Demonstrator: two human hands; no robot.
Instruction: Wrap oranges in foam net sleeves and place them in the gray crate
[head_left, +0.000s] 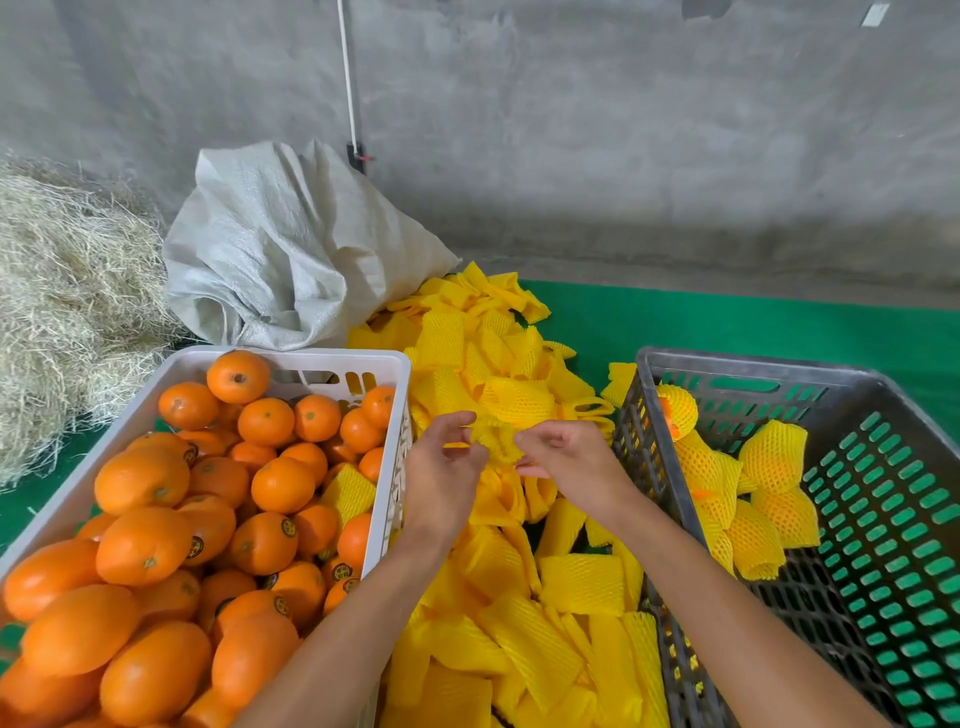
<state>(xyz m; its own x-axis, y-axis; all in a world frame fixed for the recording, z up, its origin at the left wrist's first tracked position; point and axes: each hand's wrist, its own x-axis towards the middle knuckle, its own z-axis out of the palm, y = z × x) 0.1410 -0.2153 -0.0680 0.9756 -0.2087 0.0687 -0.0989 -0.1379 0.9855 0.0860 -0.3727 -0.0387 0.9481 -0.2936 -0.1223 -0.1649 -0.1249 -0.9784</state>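
Your left hand (447, 462) and right hand (566, 462) pinch one foam net sleeve (496, 441) between them, above green matting (727, 322) by a concrete wall (571, 130).

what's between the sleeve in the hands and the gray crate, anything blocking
Nothing visible blocks it. Both the left hand and right hand hold the foam net sleeve above the loose sleeve pile. Only the gray crate near wall stands between; its top is open.
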